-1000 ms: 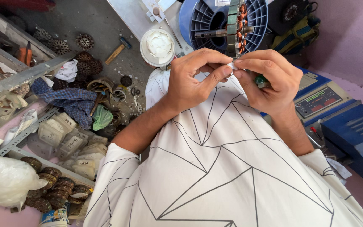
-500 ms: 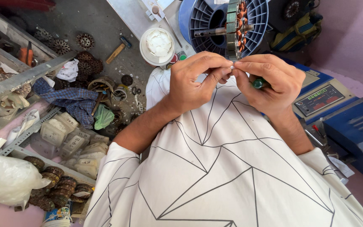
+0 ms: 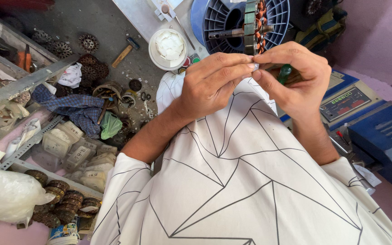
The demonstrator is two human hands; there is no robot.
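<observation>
A white shirt with thin dark lines [image 3: 250, 190] fills the lower centre and right of the frame, with both forearms rising out of it toward the top centre. Behind the hands, at the top centre, stands a blue ribbed fan housing [image 3: 214, 18], and in front of it a motor stator with copper windings [image 3: 256, 22] sits on its shaft, seen edge-on. At the right edge lies a blue metal box [image 3: 386, 136] beside a grey meter with a display [image 3: 345, 103]. A checked blue cloth [image 3: 75, 106] lies on the floor at the left, and a white plastic bag [image 3: 12, 196] sits at the lower left. A white round tub [image 3: 169, 47] stands at the upper centre-left. The left hand [image 3: 212, 86] and right hand [image 3: 296, 77] meet just below the stator, fingertips pinched closed on a small pale slip [image 3: 256, 67]; the right hand also grips a green-handled tool [image 3: 285, 72] against its palm.
</observation>
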